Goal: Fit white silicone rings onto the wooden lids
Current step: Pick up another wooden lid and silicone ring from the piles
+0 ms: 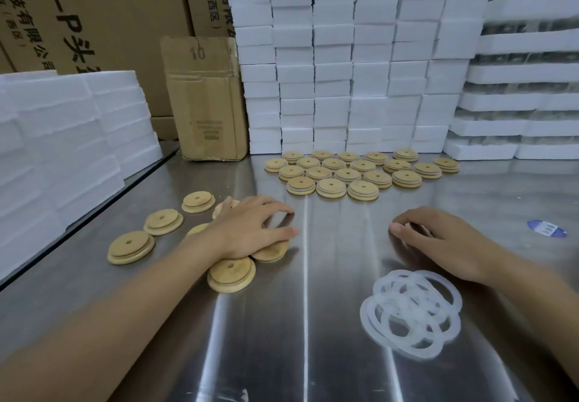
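Several bare wooden lids (131, 247) with centre holes lie loose on the left of the steel table (307, 323). My left hand (250, 229) lies over this group with its fingers curled. It grips one wooden lid (272, 252), whose edge shows under the palm. Another lid (231, 274) lies against my wrist. A tangled heap of white silicone rings (410, 310) sits at the front right. My right hand (438, 241) is just behind the heap, fingers curled, thumb and forefinger pinching what looks like a white ring (409, 224).
Several rows of lids (360, 171) fitted with rings lie at the back centre. White foam blocks (344, 72) are stacked behind them and at the left (62, 135). A cardboard box (206, 100) stands at the back left. A blue sticker (546, 228) lies at the right.
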The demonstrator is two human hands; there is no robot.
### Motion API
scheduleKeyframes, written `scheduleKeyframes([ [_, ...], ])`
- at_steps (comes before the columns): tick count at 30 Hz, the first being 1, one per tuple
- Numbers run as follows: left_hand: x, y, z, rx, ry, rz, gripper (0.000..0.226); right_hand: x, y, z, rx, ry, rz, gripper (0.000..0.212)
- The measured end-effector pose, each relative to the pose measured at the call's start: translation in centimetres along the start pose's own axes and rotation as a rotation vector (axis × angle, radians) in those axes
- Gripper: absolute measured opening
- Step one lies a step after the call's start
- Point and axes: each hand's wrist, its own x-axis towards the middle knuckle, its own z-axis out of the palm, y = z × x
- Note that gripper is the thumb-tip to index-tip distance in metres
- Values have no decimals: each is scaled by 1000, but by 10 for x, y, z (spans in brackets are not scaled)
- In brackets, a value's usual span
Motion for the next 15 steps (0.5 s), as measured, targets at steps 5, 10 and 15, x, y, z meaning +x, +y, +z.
scheduleKeyframes([
  [5,-2,-11,-18,97,291,50,65,1,3,0,9,6,-19,55],
  [10,-44,-109,-59,-116,326,-283,59,2,4,1,-12,-12,-11,55],
  [15,-80,-158,-51,-487,217,-464,103,2,2,0,0,-16,-12,57],
])
